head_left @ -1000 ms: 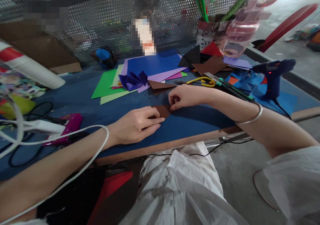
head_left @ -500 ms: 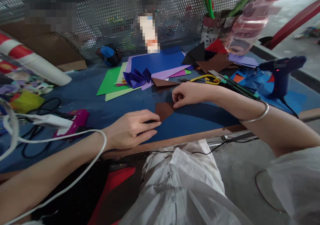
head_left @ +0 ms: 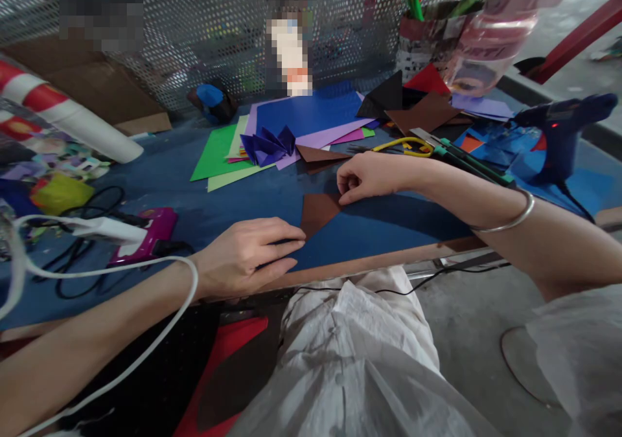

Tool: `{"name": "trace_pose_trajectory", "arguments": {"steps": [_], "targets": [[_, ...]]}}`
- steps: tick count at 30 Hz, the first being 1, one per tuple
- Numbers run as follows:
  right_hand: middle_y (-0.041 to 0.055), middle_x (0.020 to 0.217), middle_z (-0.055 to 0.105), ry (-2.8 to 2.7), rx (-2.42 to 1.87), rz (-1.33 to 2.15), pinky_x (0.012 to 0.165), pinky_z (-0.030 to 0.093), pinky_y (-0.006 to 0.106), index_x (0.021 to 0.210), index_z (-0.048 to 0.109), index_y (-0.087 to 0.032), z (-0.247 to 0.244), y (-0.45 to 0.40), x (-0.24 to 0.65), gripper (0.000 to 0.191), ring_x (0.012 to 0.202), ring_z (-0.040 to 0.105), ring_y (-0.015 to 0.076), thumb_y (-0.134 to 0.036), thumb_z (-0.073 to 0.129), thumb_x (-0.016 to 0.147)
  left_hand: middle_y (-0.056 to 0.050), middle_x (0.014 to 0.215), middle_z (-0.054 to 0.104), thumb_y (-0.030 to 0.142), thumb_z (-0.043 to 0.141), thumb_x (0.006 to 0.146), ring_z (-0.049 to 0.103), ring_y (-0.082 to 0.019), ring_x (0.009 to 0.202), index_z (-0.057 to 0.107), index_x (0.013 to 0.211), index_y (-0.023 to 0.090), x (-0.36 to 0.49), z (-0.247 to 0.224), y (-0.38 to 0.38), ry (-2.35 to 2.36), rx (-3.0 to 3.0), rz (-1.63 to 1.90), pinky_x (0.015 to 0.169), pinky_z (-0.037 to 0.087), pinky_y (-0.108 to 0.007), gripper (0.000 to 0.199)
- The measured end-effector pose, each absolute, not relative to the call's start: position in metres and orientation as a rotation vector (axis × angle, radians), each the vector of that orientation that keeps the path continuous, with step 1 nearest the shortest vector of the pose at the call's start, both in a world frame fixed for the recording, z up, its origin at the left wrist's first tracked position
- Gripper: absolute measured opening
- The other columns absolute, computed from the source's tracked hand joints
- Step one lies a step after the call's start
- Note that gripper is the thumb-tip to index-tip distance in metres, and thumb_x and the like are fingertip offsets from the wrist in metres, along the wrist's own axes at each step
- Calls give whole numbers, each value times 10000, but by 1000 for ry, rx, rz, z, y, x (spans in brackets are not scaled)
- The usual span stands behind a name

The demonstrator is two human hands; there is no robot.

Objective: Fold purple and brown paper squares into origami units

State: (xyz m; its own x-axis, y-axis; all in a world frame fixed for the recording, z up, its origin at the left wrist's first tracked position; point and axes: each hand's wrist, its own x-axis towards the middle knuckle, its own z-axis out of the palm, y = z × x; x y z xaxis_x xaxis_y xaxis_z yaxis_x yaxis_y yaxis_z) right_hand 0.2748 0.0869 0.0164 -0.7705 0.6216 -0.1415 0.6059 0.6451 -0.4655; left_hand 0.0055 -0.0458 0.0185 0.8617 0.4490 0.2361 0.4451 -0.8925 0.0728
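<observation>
A folded brown paper (head_left: 318, 214) with a pointed corner lies flat on the blue tabletop near its front edge. My right hand (head_left: 372, 177) is closed, its curled thumb and fingers pinching the paper's right corner. At the paper's lower left corner rests my left hand (head_left: 253, 252), fingers stretched out flat and slightly apart, the fingertips at the edge. Just behind my right hand lies another folded brown paper (head_left: 321, 157). Beside that stands a pleated dark purple paper piece (head_left: 268, 145), on a stack of coloured sheets (head_left: 306, 114).
Yellow-handled scissors (head_left: 403, 144) and a green-and-black cutter (head_left: 469, 160) lie behind my right forearm. A blue glue gun (head_left: 564, 136) stands at right, near a pink bottle (head_left: 486, 52). A white cable (head_left: 189, 281) crosses my left forearm from a magenta power strip (head_left: 155, 233).
My left hand has drawn back slightly to the left, so more of the brown paper shows. The right hand stays at its corner. The view has shifted a little.
</observation>
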Motion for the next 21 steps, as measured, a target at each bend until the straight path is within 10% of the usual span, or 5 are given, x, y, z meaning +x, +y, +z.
{"name": "trace_pose_trajectory", "arguments": {"steps": [21], "targets": [[30, 805, 742, -2793, -1018, 800, 620, 443, 312, 820, 747, -245, 13, 90, 276, 101, 714, 654, 192, -341, 760, 790, -138, 1174, 774, 226, 521, 1001, 745, -248, 1020, 697, 1211, 123, -3, 20, -62, 746, 3064, 336, 910, 623, -390, 292]]}}
